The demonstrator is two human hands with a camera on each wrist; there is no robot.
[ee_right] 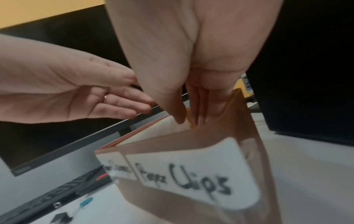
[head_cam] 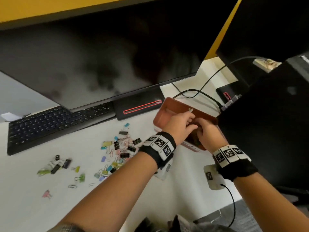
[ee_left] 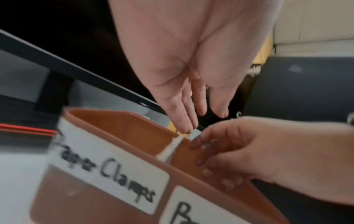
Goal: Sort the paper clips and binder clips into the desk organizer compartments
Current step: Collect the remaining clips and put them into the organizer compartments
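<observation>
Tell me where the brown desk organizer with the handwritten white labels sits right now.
In the head view, the brown desk organizer sits on the white desk, right of the scattered clips, beneath both hands, just before the monitor's stand.

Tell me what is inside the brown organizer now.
In the organizer, the "Paper Clamps" compartment looks empty. A dark heap lies in the nearer one, but both hands cover most of it.

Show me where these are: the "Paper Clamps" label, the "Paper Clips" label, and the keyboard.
Paper Clamps label [ee_left: 107, 171]: left wrist view, middle of the white sticker.
Paper Clips label [ee_right: 193, 175]: right wrist view, middle of the white sticker.
keyboard [head_cam: 55, 124]: head view, middle of the keys.
</observation>
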